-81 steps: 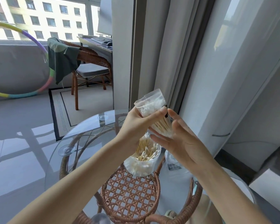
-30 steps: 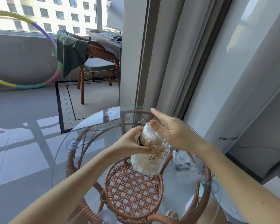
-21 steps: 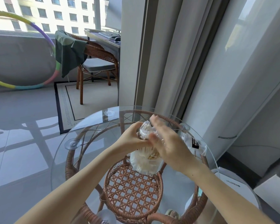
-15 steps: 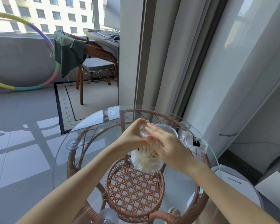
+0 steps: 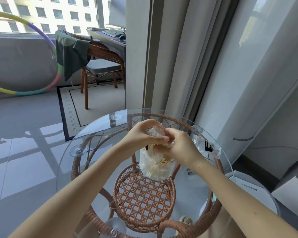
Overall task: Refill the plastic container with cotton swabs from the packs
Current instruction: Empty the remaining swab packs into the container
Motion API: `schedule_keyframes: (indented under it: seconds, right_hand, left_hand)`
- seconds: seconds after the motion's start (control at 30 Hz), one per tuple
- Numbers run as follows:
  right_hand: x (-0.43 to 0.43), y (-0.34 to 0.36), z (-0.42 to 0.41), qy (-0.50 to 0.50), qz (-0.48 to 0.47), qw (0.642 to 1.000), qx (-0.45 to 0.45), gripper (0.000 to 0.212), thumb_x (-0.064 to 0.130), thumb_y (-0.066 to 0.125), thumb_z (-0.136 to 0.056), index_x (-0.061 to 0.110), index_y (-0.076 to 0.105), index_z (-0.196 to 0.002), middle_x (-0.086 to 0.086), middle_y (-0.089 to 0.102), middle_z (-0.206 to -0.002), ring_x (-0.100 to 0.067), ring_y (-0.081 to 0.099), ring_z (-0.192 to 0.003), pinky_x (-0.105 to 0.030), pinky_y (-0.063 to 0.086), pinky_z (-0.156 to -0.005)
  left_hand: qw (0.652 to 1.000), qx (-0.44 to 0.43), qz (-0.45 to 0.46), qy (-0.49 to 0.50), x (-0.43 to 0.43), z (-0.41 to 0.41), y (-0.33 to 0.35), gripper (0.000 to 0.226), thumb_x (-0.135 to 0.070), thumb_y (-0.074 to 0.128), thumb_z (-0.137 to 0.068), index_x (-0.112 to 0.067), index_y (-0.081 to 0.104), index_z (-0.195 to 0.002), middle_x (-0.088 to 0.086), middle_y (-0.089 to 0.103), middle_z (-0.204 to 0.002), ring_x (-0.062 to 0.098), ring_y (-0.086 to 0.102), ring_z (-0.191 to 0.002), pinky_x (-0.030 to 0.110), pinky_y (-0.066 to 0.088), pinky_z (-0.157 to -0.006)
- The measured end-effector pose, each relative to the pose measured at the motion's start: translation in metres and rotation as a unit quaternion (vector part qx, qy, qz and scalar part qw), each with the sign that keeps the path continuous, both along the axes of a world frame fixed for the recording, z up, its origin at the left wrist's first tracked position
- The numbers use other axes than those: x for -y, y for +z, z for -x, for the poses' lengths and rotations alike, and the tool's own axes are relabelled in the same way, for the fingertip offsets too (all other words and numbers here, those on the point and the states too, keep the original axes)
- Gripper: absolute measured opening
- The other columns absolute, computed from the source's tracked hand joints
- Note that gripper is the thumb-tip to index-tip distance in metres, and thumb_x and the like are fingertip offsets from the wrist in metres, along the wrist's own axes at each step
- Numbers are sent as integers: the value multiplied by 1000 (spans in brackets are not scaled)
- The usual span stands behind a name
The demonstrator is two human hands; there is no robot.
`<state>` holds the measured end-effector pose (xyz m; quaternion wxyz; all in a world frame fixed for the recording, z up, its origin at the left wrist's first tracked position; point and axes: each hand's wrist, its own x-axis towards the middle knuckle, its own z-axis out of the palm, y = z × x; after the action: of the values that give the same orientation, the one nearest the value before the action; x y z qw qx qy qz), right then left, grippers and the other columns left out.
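A clear plastic container (image 5: 156,166) holding several cotton swabs stands on the round glass table (image 5: 86,134). Directly above its mouth is a clear pack of swabs (image 5: 154,133), tipped downward, with swab sticks poking from it into the container. My left hand (image 5: 141,137) grips the pack from the left, thumb across its front. My right hand (image 5: 180,148) grips the pack's lower end from the right, over the container's rim. Another clear pack with a black label (image 5: 206,146) lies on the glass to the right.
The glass top rests on a rattan frame with a woven lower shelf (image 5: 144,194). A curtain (image 5: 179,57) hangs just behind the table. A rattan chair (image 5: 100,66) with a green cloth and a hoop (image 5: 41,48) stand at the left. A white appliance (image 5: 248,188) sits on the floor at the right.
The pack came down from chest height to the container's mouth. My right hand moved from above the pack to grip its lower end. Swabs now hang from pack into container.
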<state>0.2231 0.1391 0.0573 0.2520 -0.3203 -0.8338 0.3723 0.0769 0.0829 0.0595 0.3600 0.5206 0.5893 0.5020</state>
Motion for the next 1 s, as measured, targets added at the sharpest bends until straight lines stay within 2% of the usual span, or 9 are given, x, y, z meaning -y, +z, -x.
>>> schedule_keyframes:
  seconds: [0.1,0.17,0.27,0.43,0.53,0.6,0.7,0.83,1.0]
  right_hand:
    - [-4,-1,2,-28,-10,1000,-4,34,28,83,-66,16,69,-95,13,67,-77,2,61,-69,-9,46,-59]
    - [-6,-4,3,-27,9,999,-14,33,24,84,-65,13,69,-92,8,70,-78,-3,66,-72,-15,53,-65]
    - [-9,-7,5,-20,36,999,-20,34,20,84,-65,10,69,-93,-1,74,-85,-12,71,-78,-32,59,-73]
    - [-5,-2,5,-3,36,999,0,41,19,82,-68,18,63,-105,5,69,-90,-7,67,-79,-20,56,-68]
    - [-3,-1,6,18,40,999,23,56,27,77,-72,28,52,-122,7,65,-96,-11,67,-85,-30,59,-73]
    - [-1,0,7,22,24,999,28,55,34,72,-78,31,48,-127,6,63,-100,-12,67,-87,-33,59,-75]
    - [2,4,7,13,-9,1000,24,38,44,65,-82,27,57,-115,6,64,-91,-12,67,-79,-33,59,-67]
    - [-2,5,7,-28,-14,999,-2,20,33,64,-86,13,63,-85,-7,68,-80,-18,66,-66,-35,58,-62]
    - [-6,0,7,-56,1,998,-7,19,27,68,-84,13,64,-73,-9,69,-69,-31,68,-65,-45,58,-64]
  left_hand:
    - [1000,1,28,-8,3,6,1,56,-42,74,-64,-26,60,-116,-8,62,-117,9,56,-111,25,46,-91]
    - [1000,-5,30,-1,6,11,2,55,-44,70,-64,-29,60,-116,-9,58,-120,6,53,-111,22,43,-89]
    - [999,-33,25,-8,11,17,4,36,-42,72,-69,-36,63,-104,-11,57,-110,8,53,-104,24,43,-88]
    - [993,-111,8,26,9,19,1,16,-43,67,-77,-40,66,-92,-17,60,-98,12,57,-97,37,50,-88]
    - [990,-120,-12,70,5,15,-2,4,-35,69,-77,-39,68,-78,-12,63,-90,15,58,-91,41,51,-83]
    - [991,-95,-25,97,2,13,-3,5,-26,72,-76,-30,71,-73,-5,63,-85,20,58,-88,42,49,-82]
    - [988,-85,-55,118,-1,11,-3,3,-16,75,-74,-17,73,-72,-3,57,-73,16,55,-74,37,48,-70]
    - [975,-156,-104,119,-1,3,-5,6,-17,74,-74,-13,75,-79,-9,58,-69,5,51,-61,22,42,-59]
    - [981,-113,-83,132,7,9,-7,22,-23,79,-68,-16,72,-88,-8,66,-84,7,62,-79,19,52,-70]
